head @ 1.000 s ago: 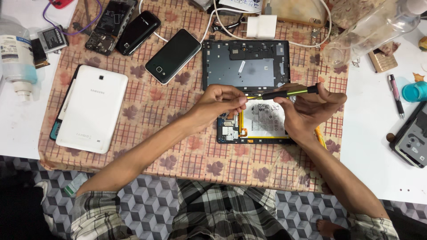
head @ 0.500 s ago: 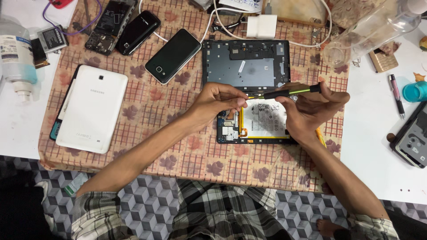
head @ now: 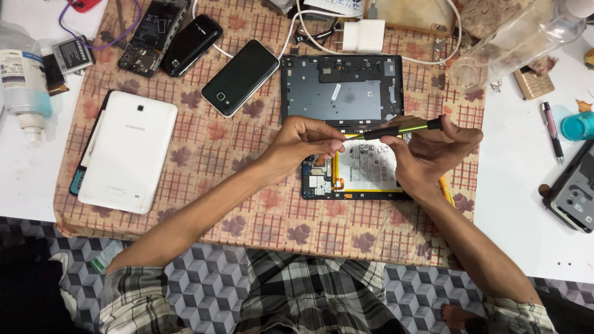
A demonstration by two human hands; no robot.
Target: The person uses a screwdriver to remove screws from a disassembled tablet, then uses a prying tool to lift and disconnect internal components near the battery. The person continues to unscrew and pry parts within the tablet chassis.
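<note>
An opened tablet (head: 359, 179) lies on the patterned cloth (head: 204, 154), its white battery and blue circuit board showing. My right hand (head: 433, 154) grips a black and yellow-green screwdriver (head: 402, 128), held nearly level above the tablet with its tip pointing left. My left hand (head: 306, 145) pinches its fingertips together at the screwdriver's tip, above the tablet's upper left part. The removed grey back cover (head: 343, 89) rests just beyond the hands.
A white tablet (head: 127, 158) lies face down at the left. Two black phones (head: 241, 77) (head: 192, 43) and an opened phone (head: 151, 34) sit at the back left. A white charger (head: 364, 36), a clear bottle (head: 520, 43), a pen (head: 552, 130) and a teal cap (head: 578, 127) lie around.
Both hands stay over the opened tablet; the screwdriver has tilted slightly and my left fingertips have closed in on its tip.
</note>
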